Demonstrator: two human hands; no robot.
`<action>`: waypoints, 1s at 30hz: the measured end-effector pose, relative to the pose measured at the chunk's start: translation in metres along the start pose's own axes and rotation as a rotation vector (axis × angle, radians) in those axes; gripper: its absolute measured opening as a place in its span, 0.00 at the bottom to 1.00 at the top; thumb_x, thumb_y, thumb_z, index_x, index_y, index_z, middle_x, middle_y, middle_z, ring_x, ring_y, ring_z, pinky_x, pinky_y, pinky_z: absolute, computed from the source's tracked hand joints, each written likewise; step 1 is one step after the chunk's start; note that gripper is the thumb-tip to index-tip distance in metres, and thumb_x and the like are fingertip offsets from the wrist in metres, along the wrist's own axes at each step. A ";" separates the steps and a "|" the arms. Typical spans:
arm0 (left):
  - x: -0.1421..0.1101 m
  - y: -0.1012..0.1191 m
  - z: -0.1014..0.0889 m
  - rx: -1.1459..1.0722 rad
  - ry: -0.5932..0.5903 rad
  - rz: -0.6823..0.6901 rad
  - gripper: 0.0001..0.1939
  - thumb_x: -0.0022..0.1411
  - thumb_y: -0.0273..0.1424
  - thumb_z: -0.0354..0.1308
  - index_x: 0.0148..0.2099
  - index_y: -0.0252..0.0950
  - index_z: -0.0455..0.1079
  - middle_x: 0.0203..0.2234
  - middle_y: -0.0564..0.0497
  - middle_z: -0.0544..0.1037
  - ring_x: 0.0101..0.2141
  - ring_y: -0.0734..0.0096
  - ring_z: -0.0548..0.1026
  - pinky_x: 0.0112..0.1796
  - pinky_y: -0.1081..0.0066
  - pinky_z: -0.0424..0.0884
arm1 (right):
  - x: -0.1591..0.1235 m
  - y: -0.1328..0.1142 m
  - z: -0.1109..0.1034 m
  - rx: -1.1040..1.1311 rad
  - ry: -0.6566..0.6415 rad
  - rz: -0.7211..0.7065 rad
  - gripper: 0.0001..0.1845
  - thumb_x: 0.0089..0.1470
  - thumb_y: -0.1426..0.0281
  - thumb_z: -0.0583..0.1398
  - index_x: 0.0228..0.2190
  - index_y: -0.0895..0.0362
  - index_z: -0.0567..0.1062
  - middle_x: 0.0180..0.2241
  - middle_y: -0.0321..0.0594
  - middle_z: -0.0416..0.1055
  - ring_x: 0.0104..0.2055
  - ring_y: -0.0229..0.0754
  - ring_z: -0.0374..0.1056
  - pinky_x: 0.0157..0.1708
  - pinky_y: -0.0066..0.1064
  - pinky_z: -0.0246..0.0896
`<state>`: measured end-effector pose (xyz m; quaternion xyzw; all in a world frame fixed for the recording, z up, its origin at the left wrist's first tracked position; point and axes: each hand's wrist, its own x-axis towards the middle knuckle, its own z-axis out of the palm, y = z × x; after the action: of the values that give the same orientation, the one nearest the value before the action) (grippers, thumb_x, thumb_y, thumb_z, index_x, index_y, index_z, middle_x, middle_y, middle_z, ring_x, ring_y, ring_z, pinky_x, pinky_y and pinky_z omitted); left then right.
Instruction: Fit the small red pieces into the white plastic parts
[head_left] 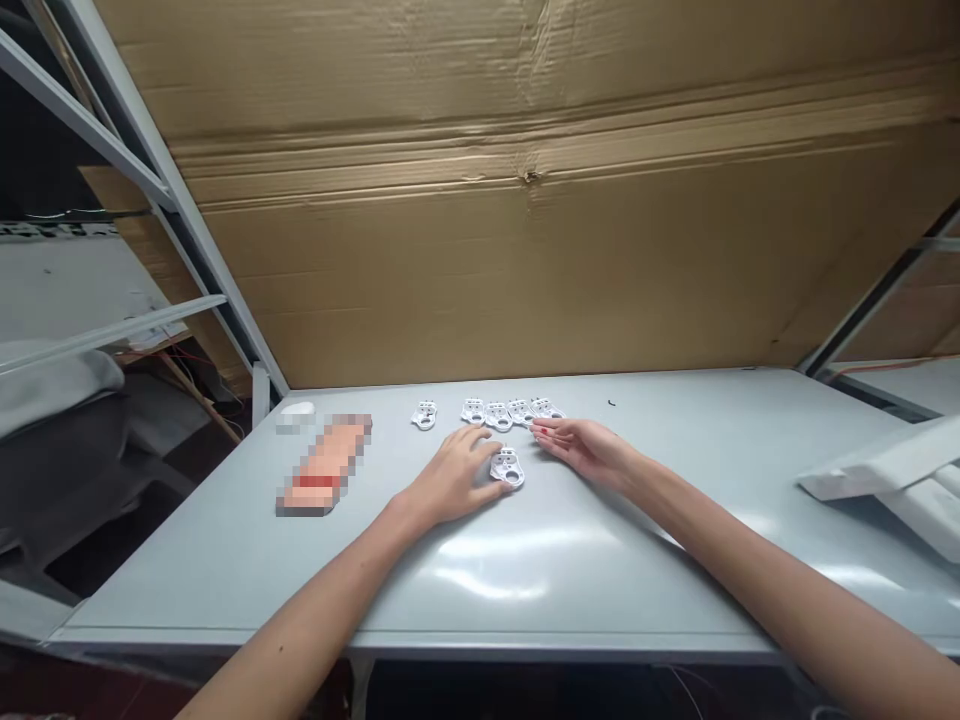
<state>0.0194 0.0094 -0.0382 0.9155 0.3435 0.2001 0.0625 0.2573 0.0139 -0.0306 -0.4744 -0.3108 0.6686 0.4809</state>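
Note:
My left hand (456, 474) rests on the table with thumb and fingers around the edge of a white plastic part (512, 462) with a round hole and small molded details. To its right, my right hand (583, 446) lies on its side, fingers stretched out and nothing plainly held in them. A small red spot shows at its fingertips; I cannot tell what it is. Just beyond the fingertips sits a row of several similar white parts (498, 415). Another such part (424, 415) lies apart at the left.
A blurred orange item (330, 465) and a small white object (297, 414) lie on the left of the grey table (540, 610). White folded material (892, 465) is at the right. A cardboard wall (525, 280) closes the back, and metal frame bars (172, 215) stand left.

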 end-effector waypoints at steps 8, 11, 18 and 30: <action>-0.001 0.002 -0.001 -0.026 0.001 -0.007 0.24 0.65 0.46 0.59 0.57 0.37 0.69 0.59 0.38 0.67 0.62 0.46 0.61 0.60 0.48 0.62 | -0.008 -0.002 0.003 -0.028 -0.070 -0.058 0.06 0.52 0.75 0.65 0.35 0.56 0.78 0.47 0.46 0.78 0.57 0.47 0.69 0.61 0.35 0.63; -0.001 0.002 -0.002 -0.027 -0.003 -0.017 0.24 0.65 0.46 0.60 0.57 0.37 0.69 0.59 0.37 0.67 0.62 0.46 0.61 0.60 0.49 0.62 | -0.010 -0.002 0.004 -0.039 -0.090 -0.068 0.07 0.52 0.76 0.66 0.36 0.57 0.79 0.45 0.46 0.79 0.55 0.46 0.71 0.60 0.33 0.63; -0.002 0.004 -0.003 -0.027 -0.023 -0.035 0.26 0.67 0.45 0.57 0.60 0.37 0.66 0.61 0.37 0.65 0.63 0.47 0.59 0.60 0.49 0.61 | -0.013 -0.002 0.008 -0.097 -0.055 -0.053 0.05 0.56 0.75 0.63 0.36 0.58 0.79 0.44 0.47 0.79 0.52 0.44 0.74 0.59 0.33 0.64; 0.002 0.001 -0.005 -0.048 -0.019 -0.130 0.24 0.76 0.39 0.37 0.62 0.33 0.65 0.62 0.40 0.66 0.64 0.55 0.60 0.63 0.53 0.59 | -0.017 -0.004 0.014 -0.199 -0.030 -0.013 0.04 0.57 0.68 0.65 0.33 0.57 0.77 0.37 0.46 0.79 0.38 0.40 0.77 0.41 0.28 0.74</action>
<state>0.0193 0.0096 -0.0328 0.8913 0.3966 0.1951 0.1008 0.2471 -0.0005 -0.0167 -0.5078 -0.3858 0.6383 0.4311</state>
